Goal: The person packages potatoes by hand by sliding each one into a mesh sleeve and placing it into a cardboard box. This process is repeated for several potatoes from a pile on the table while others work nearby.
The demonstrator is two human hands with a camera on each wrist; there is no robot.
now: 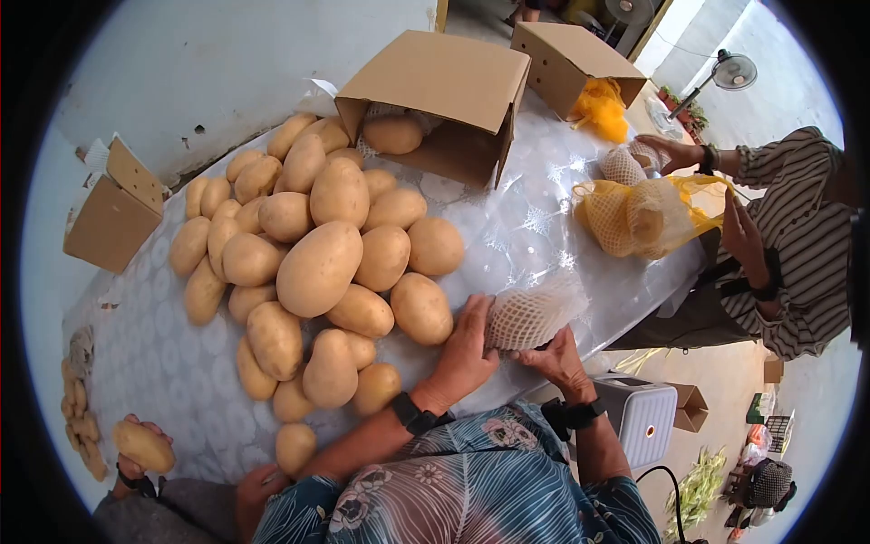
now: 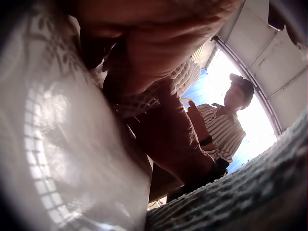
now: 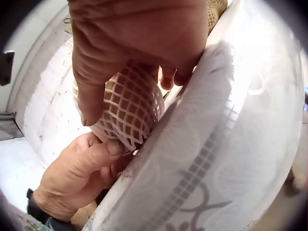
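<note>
A potato in a white foam net sleeve [image 1: 528, 317] sits between my two hands near the table's front edge; its brown skin shows through the mesh in the right wrist view. My left hand [image 1: 464, 352] pinches one end of the sleeve, thumb [image 3: 114, 147] on the mesh. From the other side my right hand [image 1: 558, 364] grips the sleeved potato [image 3: 127, 103], fingers curled over it. The sleeve's loose end stands out toward the far side. In the left wrist view my hands hide most of the sleeve. Left of my left hand lies a big pile of bare potatoes [image 1: 319, 267].
An open cardboard box [image 1: 435, 68] with a sleeved potato [image 1: 392, 134] lies behind the pile. A second box [image 1: 580, 56] holds orange netting. Across the table, another person [image 1: 788, 227] handles a yellow net bag [image 1: 625, 218]. At lower left, someone's hand holds a potato [image 1: 143, 445].
</note>
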